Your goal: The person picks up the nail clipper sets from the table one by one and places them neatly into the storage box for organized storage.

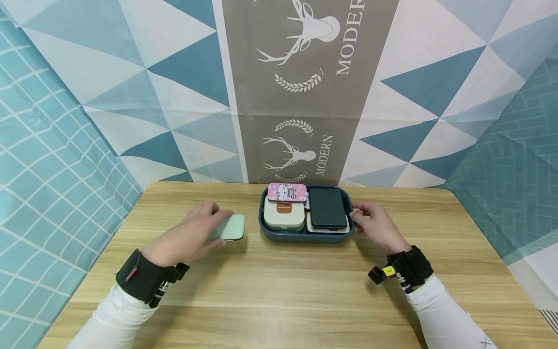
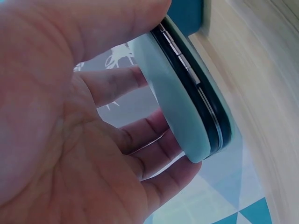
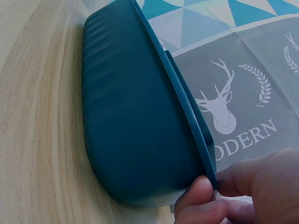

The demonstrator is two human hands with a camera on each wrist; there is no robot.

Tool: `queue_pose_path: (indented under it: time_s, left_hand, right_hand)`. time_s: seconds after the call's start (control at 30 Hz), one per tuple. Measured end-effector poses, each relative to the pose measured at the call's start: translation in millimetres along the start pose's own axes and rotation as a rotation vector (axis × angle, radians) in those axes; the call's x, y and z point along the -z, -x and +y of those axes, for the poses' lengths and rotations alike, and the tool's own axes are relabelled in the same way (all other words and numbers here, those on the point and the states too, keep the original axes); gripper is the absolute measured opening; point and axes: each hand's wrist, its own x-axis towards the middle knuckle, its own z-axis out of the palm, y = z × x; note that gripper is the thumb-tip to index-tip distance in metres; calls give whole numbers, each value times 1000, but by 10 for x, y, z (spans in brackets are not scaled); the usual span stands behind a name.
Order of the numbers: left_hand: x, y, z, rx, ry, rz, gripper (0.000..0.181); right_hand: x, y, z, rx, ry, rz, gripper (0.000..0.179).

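Observation:
In the head view my left hand [image 1: 190, 233] grips a mint-green rounded case [image 1: 231, 228] left of the basket, just over the table. The left wrist view shows the thumb on one side of the case [image 2: 182, 98], the fingers on the other, and a metal hinge along its dark edge. My right hand [image 1: 378, 224] pinches the right rim of a dark blue plastic basket [image 1: 285, 237]. Inside lie a cream case [image 1: 279, 219] with a brown label, a pink cartoon-printed tin [image 1: 287, 192] and a dark flat rectangular item [image 1: 328, 208] over something pale. In the right wrist view the basket [image 3: 135, 107] hides its contents.
The wooden table [image 1: 279, 300] ends at a back edge just behind the basket. A patterned cloth [image 1: 287, 106] with deer heads hangs there, with blue cloths [image 1: 48, 160] at the sides. Both wrists wear black straps with small cameras.

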Motion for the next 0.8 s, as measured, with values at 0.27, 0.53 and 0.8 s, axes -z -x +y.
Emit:
queue_pose_path:
  time_s: [0.27, 0.53, 0.8]
  left_hand:
    - [6, -59, 29, -1, -3, -2, 61]
    - [34, -117, 75, -25, -9, 18, 59]
    - [55, -191, 139, -39, -28, 18, 58]
  right_hand:
    - [-1, 0, 0, -1, 2, 3, 45]
    - [0, 5, -4, 0, 3, 2, 45]
    - [-6, -15, 13, 13, 3, 0, 43]
